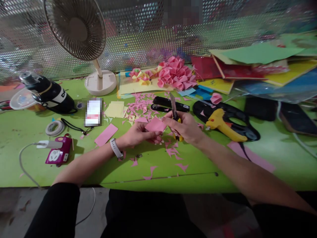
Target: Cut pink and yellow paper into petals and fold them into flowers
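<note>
Over one green tabletop (198, 162), the left hand (137, 134) pinches one pink paper (155, 125), the right hand (188, 127) grips one bladed tool (173, 105).

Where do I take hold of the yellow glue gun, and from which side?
Probably by the handle, from the near right: that long arm of the yellow glue gun slants toward you, with the black cord by its end. Avoid the left tip, which looks like the nozzle. The right hand is holding scissors, so free it first.
</note>
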A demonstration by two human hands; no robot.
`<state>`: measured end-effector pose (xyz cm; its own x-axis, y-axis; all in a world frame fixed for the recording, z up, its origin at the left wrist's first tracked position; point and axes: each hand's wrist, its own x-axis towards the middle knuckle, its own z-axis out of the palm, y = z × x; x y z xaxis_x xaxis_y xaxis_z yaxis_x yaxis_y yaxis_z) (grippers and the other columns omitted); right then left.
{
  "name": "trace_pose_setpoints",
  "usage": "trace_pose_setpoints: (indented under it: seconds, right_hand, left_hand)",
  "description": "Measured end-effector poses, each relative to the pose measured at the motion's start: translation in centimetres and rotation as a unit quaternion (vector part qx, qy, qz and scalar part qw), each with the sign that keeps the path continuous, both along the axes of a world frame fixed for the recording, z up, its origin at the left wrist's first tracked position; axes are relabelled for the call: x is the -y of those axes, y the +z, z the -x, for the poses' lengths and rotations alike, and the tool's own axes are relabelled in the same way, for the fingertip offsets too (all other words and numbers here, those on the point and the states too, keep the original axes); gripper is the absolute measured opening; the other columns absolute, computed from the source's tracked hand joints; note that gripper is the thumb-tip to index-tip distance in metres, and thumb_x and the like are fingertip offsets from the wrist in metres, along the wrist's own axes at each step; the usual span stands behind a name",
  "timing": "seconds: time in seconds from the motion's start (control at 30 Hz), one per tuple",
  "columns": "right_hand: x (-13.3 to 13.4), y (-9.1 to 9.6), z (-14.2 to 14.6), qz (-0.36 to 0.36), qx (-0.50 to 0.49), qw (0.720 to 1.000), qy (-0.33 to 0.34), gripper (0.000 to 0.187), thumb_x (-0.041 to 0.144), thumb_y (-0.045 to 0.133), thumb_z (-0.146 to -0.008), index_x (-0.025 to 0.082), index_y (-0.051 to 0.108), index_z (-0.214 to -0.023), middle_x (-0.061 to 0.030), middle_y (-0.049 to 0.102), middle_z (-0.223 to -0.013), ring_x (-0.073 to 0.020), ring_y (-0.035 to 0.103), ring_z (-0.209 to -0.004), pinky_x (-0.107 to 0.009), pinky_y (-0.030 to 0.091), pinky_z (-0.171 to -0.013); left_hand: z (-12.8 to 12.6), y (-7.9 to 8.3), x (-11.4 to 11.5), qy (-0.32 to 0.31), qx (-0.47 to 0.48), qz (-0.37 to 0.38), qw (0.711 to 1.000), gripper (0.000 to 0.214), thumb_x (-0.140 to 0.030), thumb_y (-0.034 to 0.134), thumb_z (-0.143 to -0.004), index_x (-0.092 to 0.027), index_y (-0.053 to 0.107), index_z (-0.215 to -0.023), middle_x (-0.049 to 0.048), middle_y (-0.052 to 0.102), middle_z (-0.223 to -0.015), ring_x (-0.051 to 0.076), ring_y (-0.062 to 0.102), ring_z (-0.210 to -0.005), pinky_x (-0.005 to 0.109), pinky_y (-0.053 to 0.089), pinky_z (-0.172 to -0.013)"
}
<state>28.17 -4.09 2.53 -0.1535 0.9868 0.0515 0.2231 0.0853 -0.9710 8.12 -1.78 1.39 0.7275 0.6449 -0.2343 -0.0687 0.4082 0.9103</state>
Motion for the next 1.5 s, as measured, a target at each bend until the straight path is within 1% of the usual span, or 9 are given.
trace_pose_setpoints:
  seconds: [0.1, 0.27, 0.47, 0.8, 1.03, 1.13, 1.27, 1.4, 1.5]
  right_hand:
    - [0.0, 0.2, 0.2, 0.019, 0.009, 1.0, 0.013, 0.036, 0.051, 0.081, -0.073, 0.022, 0.06, -0.067, 0.006, 0.045, -0.053, -0.0089, 0.037, -0.044, -0.026, 0.031, -0.04]
    - [-0.2, 0.1, -0.1, -0.014, 0.049, 0.999, 0.003, 0.037, 0.052, 0.081, -0.072, 0.021, 0.061, -0.065, 0.0037, 0.052, -0.057, -0.0097, 0.043, -0.049, -0.025, 0.037, -0.045]
    - [-0.5, 0.4, -1.1, 0.081, 0.019, 0.995, 0.062, 0.034, 0.051, 0.08, -0.074, 0.02, 0.066, -0.075, 0.0056, 0.052, -0.047, -0.0094, 0.046, -0.039, -0.023, 0.034, -0.038]
    - [0.3, -0.2, -0.3, 0.027, 0.049, 0.997, 0.054, 0.03, 0.047, 0.075, -0.082, 0.021, 0.065, -0.071, 0.0043, 0.056, -0.052, -0.0084, 0.047, -0.04, -0.022, 0.038, -0.038]
    - [-0.2, 0.7, -1.3, 0.028, 0.003, 1.0, -0.014, 0.033, 0.048, 0.082, -0.074, 0.021, 0.063, -0.07, 0.0055, 0.052, -0.048, -0.0084, 0.045, -0.037, -0.022, 0.038, -0.036]
    - [-0.6, 1.0, -1.8, 0.046, -0.01, 0.998, -0.044, 0.038, 0.05, 0.085, -0.068, 0.02, 0.062, -0.068, 0.006, 0.05, -0.045, -0.0076, 0.042, -0.035, -0.022, 0.034, -0.033]
    - [-0.6, 1.0, -1.6, 0.053, 0.001, 0.998, -0.014, 0.038, 0.051, 0.084, -0.069, 0.02, 0.063, -0.068, 0.0063, 0.048, -0.043, -0.0075, 0.042, -0.035, -0.022, 0.034, -0.034]
    - [-0.3, 0.6, -1.1, 0.055, 0.014, 0.998, 0.004, 0.035, 0.049, 0.083, -0.072, 0.019, 0.064, -0.071, 0.0054, 0.051, -0.046, -0.0082, 0.045, -0.038, -0.022, 0.036, -0.038]
    - [-0.2, 0.3, -0.9, 0.061, 0.018, 0.998, 0.016, 0.035, 0.047, 0.085, -0.069, 0.019, 0.065, -0.075, 0.005, 0.054, -0.049, -0.0093, 0.048, -0.04, -0.022, 0.035, -0.038]
  left_hand:
    - [0.0, 0.3, -0.1, 0.031, 0.003, -0.021, 0.999, 0.041, -0.041, 0.085, -0.071, -0.006, 0.072, -0.09, 0.0093, 0.077, -0.081, 0.014, 0.074, -0.072, 0.026, 0.061, -0.07]
    - [-0.1, 0.3, 0.0, 0.034, 0.0, -0.044, 0.998, 0.042, -0.042, 0.084, -0.072, -0.007, 0.071, -0.089, 0.0096, 0.077, -0.081, 0.013, 0.073, -0.071, 0.027, 0.061, -0.072]
    - [0.2, 0.4, -0.3, 0.036, -0.032, -0.092, 0.995, 0.041, -0.043, 0.083, -0.072, -0.007, 0.072, -0.089, 0.0108, 0.078, -0.085, 0.015, 0.075, -0.076, 0.029, 0.062, -0.077]
    - [0.1, 0.1, -0.5, 0.026, -0.015, -0.017, 0.999, 0.043, -0.038, 0.089, -0.063, -0.007, 0.073, -0.087, 0.0096, 0.077, -0.083, 0.016, 0.075, -0.075, 0.031, 0.062, -0.078]
    - [0.7, 0.0, -1.0, -0.006, -0.024, -0.02, 0.999, 0.04, -0.038, 0.087, -0.068, -0.006, 0.073, -0.088, 0.0132, 0.077, -0.086, 0.017, 0.075, -0.078, 0.031, 0.062, -0.078]
    - [1.0, 0.4, -1.2, 0.004, -0.032, -0.035, 0.999, 0.037, -0.036, 0.085, -0.072, -0.007, 0.072, -0.091, 0.0133, 0.077, -0.089, 0.018, 0.076, -0.08, 0.031, 0.062, -0.078]
    - [1.0, 0.8, -1.2, 0.023, -0.036, -0.032, 0.999, 0.037, -0.037, 0.084, -0.074, -0.009, 0.072, -0.096, 0.013, 0.078, -0.097, 0.018, 0.076, -0.086, 0.027, 0.061, -0.073]
    - [0.5, 0.5, -0.7, 0.016, -0.036, -0.012, 0.999, 0.039, -0.04, 0.084, -0.072, -0.008, 0.074, -0.091, 0.0117, 0.078, -0.09, 0.014, 0.075, -0.077, 0.026, 0.06, -0.073]
    - [0.3, 0.3, -0.4, 0.038, -0.024, -0.006, 0.999, 0.04, -0.041, 0.085, -0.07, -0.007, 0.074, -0.089, 0.0114, 0.078, -0.087, 0.014, 0.074, -0.074, 0.028, 0.061, -0.076]
